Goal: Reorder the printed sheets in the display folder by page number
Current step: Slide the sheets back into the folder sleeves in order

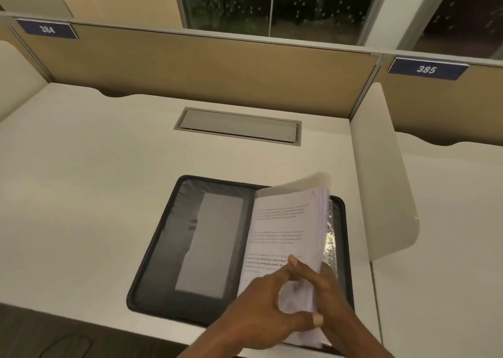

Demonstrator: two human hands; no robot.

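Display folder (168, 248) open at tabletop (81, 180) front edge; left hand (266, 306) pinches printed sheets (283, 221) low, right hand (329, 287) behind them, grip untellable; no sheet out, reordering likely barely begun.

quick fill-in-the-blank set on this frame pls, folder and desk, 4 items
1. The display folder lies ___ on the desk.
2. The printed sheets sit on the folder's ___ half.
3. The blue plate on the right reads ___.
4. The other blue plate, far left, reads ___.
Missing words: open; right; 385; 384.
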